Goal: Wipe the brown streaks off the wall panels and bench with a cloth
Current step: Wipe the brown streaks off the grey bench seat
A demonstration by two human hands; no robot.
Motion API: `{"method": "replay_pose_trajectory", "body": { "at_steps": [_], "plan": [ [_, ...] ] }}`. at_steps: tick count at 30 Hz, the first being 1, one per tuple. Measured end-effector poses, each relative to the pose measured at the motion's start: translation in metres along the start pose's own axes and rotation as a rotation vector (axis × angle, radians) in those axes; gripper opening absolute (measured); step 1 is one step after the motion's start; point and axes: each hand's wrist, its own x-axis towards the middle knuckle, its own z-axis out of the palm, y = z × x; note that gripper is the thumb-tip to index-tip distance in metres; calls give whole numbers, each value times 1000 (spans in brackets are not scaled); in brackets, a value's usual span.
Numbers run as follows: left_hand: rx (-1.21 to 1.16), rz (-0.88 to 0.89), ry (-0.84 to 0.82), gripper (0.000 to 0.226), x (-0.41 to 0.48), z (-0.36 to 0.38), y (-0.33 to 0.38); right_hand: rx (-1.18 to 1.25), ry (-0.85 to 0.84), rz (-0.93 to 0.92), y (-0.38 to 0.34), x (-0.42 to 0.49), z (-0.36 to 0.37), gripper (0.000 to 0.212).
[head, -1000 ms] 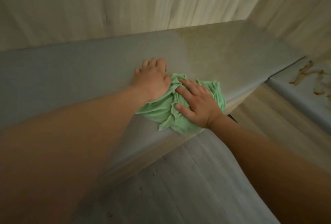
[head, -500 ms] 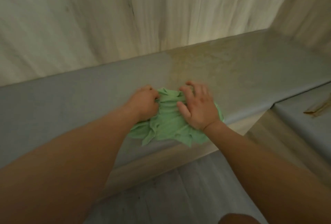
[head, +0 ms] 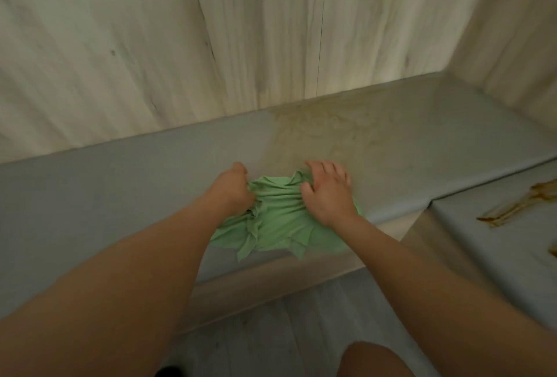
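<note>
while our left hand had lain flat on the bare seat a second before, fingers spread beside the rag, it had by now curled onto the left edge of the crumpled light-green cloth and gripped a bunch of its folds. our right hand, which had been pressing flat on top, had likewise dug its fingers and thumb into the right side, so both hands held fabric and neither was slack. between them the cloth was drawn into taut ridges, wider than it had been half a second earlier. we judged this to be a regathering of the cloth, perhaps to find a fresh face, rather than a wiping stroke. the cloth lay on the front part of the long grey bench, its near edge hanging just over the lip, most of it between and below the two grips. just beyond our right fingers a faint yellow-brown smear clouded the seat up to the pale wood-grain wall panels, so that patch seemed only half done. well to the right, on the adjoining grey bench section, dark brown streaks lay untouched, and we reckoned much of the task was left.
</note>
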Motion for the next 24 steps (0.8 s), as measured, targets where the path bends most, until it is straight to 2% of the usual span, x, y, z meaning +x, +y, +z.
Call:
{"method": "replay_pose_trajectory", "body": {
  "at_steps": [2,4,6,8,10,14,16,18,20,23,24],
  "plan": [
    [14,-20,-29,35,1,-10,2,-119,-123,49,-2,6,-11,45],
    [-41,7,9,20,-2,-32,9,-174,-156,53,-7,13,-29,31],
    [-188,32,89,15,-4,-60,16,-51,-54,69,-14,26,-48,21],
    [-367,41,189,15,-3,-87,19,193,75,75,-22,41,-70,8],
    [-480,97,319,15,-5,-115,23,393,162,41,-33,53,-97,4],
    [-605,225,433,25,-21,-142,35,527,277,-122,-40,54,-128,7],
    [-582,261,413,24,-28,-137,36,473,312,-235,-36,46,-132,8],
    [-453,283,332,16,-30,-121,27,329,290,-377,-24,36,-127,5],
    [-205,287,156,22,-32,-95,12,171,110,-509,-6,20,-112,9],
    [137,265,-238,21,-39,-51,-6,-147,-428,-561,10,-9,-87,27],
    [166,231,-348,19,-42,-39,-8,-230,-526,-545,9,-14,-81,34]
  ]
}}
